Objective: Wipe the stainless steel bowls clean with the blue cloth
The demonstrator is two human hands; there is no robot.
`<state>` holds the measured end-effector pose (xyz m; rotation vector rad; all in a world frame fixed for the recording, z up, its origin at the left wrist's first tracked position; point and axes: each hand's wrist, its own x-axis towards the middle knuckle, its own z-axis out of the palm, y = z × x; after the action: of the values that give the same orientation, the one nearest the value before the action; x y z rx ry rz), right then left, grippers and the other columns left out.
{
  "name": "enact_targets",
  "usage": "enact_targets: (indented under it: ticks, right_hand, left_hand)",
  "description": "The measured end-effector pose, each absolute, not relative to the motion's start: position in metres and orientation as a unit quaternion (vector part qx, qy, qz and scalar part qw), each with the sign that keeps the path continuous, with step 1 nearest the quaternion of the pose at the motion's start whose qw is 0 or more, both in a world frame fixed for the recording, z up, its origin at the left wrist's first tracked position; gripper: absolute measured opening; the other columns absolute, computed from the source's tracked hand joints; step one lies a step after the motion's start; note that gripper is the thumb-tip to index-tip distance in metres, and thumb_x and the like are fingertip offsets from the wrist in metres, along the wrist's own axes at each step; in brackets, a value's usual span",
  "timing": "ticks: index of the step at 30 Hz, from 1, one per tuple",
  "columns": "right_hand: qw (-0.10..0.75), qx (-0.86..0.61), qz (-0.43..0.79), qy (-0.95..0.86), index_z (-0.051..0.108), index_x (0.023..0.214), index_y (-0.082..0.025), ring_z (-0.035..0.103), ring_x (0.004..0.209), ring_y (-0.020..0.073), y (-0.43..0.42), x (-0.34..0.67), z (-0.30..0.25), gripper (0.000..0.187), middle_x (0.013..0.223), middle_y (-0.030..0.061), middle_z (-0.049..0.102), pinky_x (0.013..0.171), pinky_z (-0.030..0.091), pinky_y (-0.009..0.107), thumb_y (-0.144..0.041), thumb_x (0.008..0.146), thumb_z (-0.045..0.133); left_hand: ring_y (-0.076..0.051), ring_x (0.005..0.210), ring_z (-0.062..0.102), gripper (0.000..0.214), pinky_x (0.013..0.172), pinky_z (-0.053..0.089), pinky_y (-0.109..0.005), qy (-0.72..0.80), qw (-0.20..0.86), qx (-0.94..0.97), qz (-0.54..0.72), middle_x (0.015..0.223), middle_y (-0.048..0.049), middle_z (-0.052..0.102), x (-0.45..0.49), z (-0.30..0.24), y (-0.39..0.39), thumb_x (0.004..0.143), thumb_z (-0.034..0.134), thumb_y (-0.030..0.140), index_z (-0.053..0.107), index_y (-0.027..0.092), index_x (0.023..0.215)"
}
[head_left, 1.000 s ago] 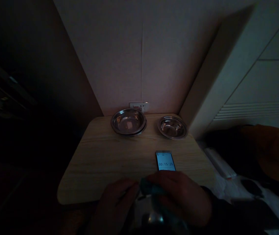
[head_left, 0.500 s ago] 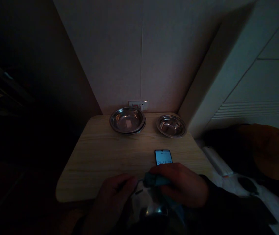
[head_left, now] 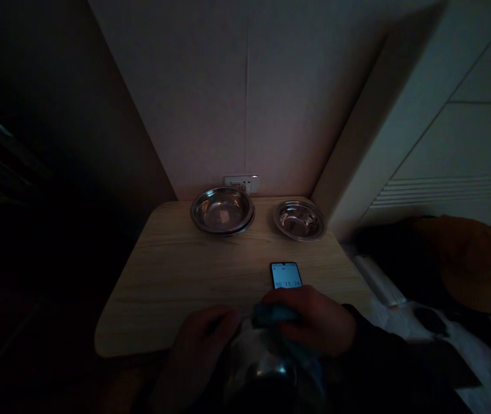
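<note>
A rounded, shiny silver metal vessel (head_left: 256,356) is held low at the near edge of the pale wood-grained table (head_left: 172,282), between both hands. Its far rim appears pinched in the left hand's (head_left: 204,339) grip, thumb and fingers drawn together, presumably so that it is steadied. A bunched teal cloth (head_left: 276,314) is clasped in the right hand's (head_left: 317,322) curled grip, apparently against the rim's right part. Both lower grips are lost in darkness. The lit, dark-edged phone (head_left: 286,275) is placed just beyond, perhaps so that its timer can be read. Stacked round silver metal bowls (head_left: 206,214) and a smaller silver metal bowl (head_left: 285,215) are set farther back, presumably out of the way.
</note>
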<state>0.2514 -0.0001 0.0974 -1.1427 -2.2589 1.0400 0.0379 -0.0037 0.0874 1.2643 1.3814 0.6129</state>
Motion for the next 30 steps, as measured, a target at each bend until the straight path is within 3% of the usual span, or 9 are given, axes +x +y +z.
enact_targets:
  ticks: [5, 11, 18, 26, 30]
  right_hand:
    - [0.201, -0.379, 0.366, -0.826, 0.06, 0.107, -0.017, 0.064, 0.078, 0.0152, 0.007, 0.242, 0.103, 0.032, 0.09, 0.0043, 0.069, 0.068, 0.048, 0.023, -0.015, 0.075, 0.051]
    - [0.203, -0.45, 0.374, -0.785, 0.061, 0.101, -0.019, 0.062, 0.064, 0.0118, -0.001, 0.262, 0.085, 0.029, 0.078, -0.0006, 0.068, 0.059, 0.046, 0.02, -0.013, 0.074, 0.052]
    - [0.188, -0.369, 0.365, -0.834, 0.061, 0.103, -0.018, 0.064, 0.073, 0.013, 0.012, 0.238, 0.106, 0.032, 0.087, 0.0025, 0.069, 0.065, 0.047, 0.021, -0.012, 0.074, 0.051]
    - [0.251, -0.462, 0.397, -0.752, 0.061, 0.099, -0.017, 0.058, 0.056, 0.0103, -0.001, 0.262, 0.081, 0.023, 0.067, -0.0031, 0.064, 0.052, 0.044, 0.018, -0.018, 0.077, 0.054]
    - [0.252, -0.395, 0.436, -0.768, 0.062, 0.102, -0.017, 0.064, 0.07, 0.0116, 0.001, 0.249, 0.096, 0.024, 0.082, 0.0006, 0.069, 0.062, 0.048, 0.019, -0.018, 0.081, 0.051]
  left_hand:
    - [-0.018, 0.068, 0.06, 0.032, 0.063, 0.044, -0.024, 0.569, 0.556, 0.548, 0.258, 0.067, -0.0012, 0.069, 0.037, 0.092, -0.004, 0.075, 0.056, 0.045, 0.072, 0.017, 0.072]
    - [-0.017, 0.064, 0.058, 0.034, 0.058, 0.043, -0.024, 0.6, 0.556, 0.506, 0.276, 0.063, -0.0008, 0.067, 0.031, 0.088, -0.005, 0.073, 0.057, 0.048, 0.069, 0.017, 0.066]
    - [-0.017, 0.07, 0.06, 0.031, 0.064, 0.044, -0.024, 0.568, 0.582, 0.521, 0.259, 0.069, -0.0008, 0.069, 0.045, 0.089, -0.005, 0.074, 0.057, 0.045, 0.071, 0.017, 0.075]
    - [-0.018, 0.068, 0.06, 0.033, 0.062, 0.044, -0.025, 0.617, 0.559, 0.459, 0.309, 0.066, -0.0008, 0.068, 0.028, 0.087, -0.003, 0.07, 0.061, 0.048, 0.069, 0.016, 0.068]
    - [-0.017, 0.065, 0.059, 0.033, 0.059, 0.043, -0.024, 0.57, 0.602, 0.481, 0.284, 0.065, -0.0008, 0.068, 0.04, 0.085, -0.007, 0.07, 0.061, 0.048, 0.07, 0.017, 0.067]
